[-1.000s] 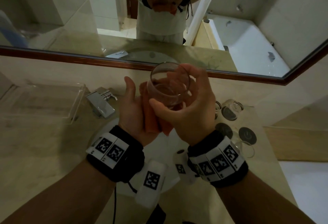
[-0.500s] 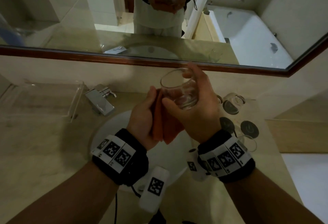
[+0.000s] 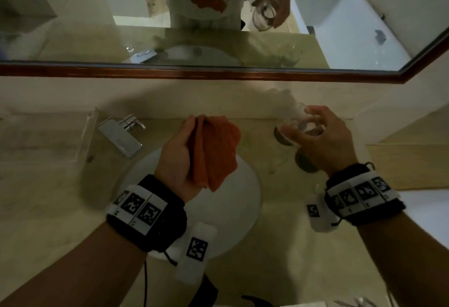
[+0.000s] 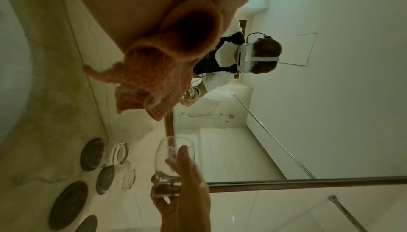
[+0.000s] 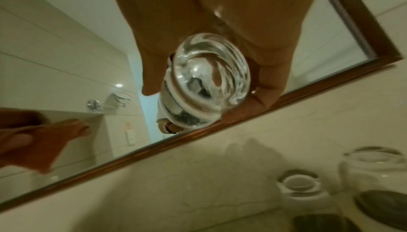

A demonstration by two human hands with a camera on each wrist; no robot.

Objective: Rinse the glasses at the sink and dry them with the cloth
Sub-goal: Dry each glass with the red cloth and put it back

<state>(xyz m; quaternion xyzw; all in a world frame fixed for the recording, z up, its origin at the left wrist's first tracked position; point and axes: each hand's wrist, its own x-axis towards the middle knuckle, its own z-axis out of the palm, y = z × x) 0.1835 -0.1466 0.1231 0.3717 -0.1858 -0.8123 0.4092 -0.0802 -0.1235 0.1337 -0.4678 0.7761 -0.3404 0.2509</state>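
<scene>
My left hand (image 3: 179, 151) holds a folded orange cloth (image 3: 213, 151) in its palm above the white sink (image 3: 245, 199). That cloth (image 4: 154, 72) shows bunched against the palm in the left wrist view. My right hand (image 3: 315, 134) grips a clear glass (image 3: 295, 118) by its lower part, off to the right above the counter and apart from the cloth. The glass's thick base (image 5: 209, 79) faces the right wrist camera, with fingers (image 5: 270, 86) and thumb curled round it. Two more glasses (image 4: 116, 154) (image 4: 125, 180) stand on dark coasters beneath it.
A chrome faucet (image 3: 121, 136) stands at the sink's back left, with a clear acrylic tray (image 3: 82, 136) further left. Dark round coasters (image 4: 70, 204) lie on the beige counter (image 3: 48, 197) right of the sink. A wood-framed mirror (image 3: 218, 74) runs along the back wall.
The hands have parted. My right hand carried the glass away from the cloth to the right, over the coasters. My left hand stays over the sink with the cloth.
</scene>
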